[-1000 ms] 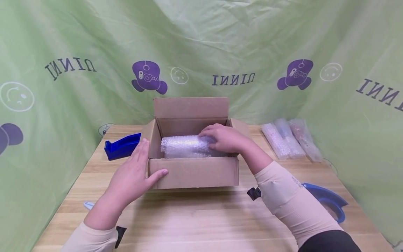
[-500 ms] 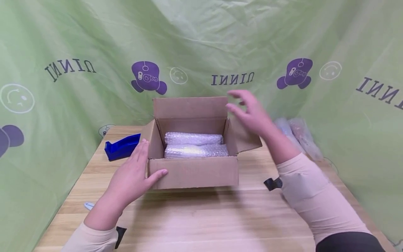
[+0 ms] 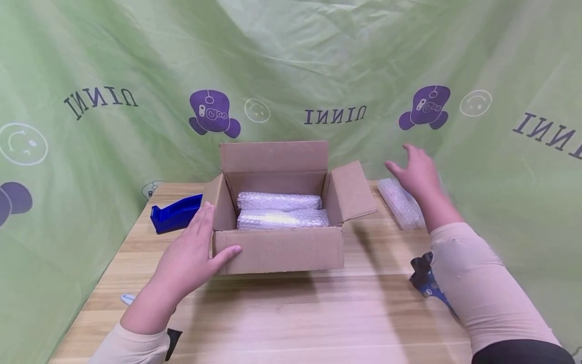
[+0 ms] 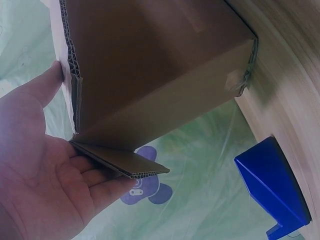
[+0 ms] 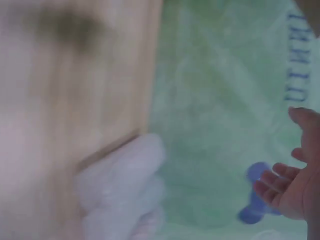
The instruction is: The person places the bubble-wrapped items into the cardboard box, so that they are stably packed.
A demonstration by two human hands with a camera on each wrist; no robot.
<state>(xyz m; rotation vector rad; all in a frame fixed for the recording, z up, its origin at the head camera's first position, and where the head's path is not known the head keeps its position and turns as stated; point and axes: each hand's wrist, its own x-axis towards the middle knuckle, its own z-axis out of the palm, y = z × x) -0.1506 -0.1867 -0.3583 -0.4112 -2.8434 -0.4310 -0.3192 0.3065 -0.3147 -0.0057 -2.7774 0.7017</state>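
Observation:
An open cardboard box (image 3: 277, 251) stands mid-table with its flaps spread. Inside lie two bubble-wrapped rolls, the rear roll (image 3: 279, 200) and the front roll (image 3: 282, 219), side by side. My left hand (image 3: 188, 258) rests on the box's front left corner, thumb against the front flap and straight fingers along the left flap (image 4: 120, 159). Held in the air to the right, my right hand (image 3: 420, 174) has nothing in its spread fingers. Beneath it lies a bubble-wrapped package (image 3: 400, 205); the right wrist view shows several blurred wrapped packages (image 5: 122, 175) together.
Left of the box sits a blue tape dispenser (image 3: 176, 215). A small pale object (image 3: 128, 299) pokes out beside my left forearm. Under my right forearm is a blue tool (image 3: 434, 291), mostly hidden. A green printed curtain (image 3: 277, 60) hangs behind the wooden table (image 3: 291, 313).
My right hand has left the wrapped roll in the box and moved right, past the right flap, towards the wrapped packages. The right flap now leans outward. My left hand stays put.

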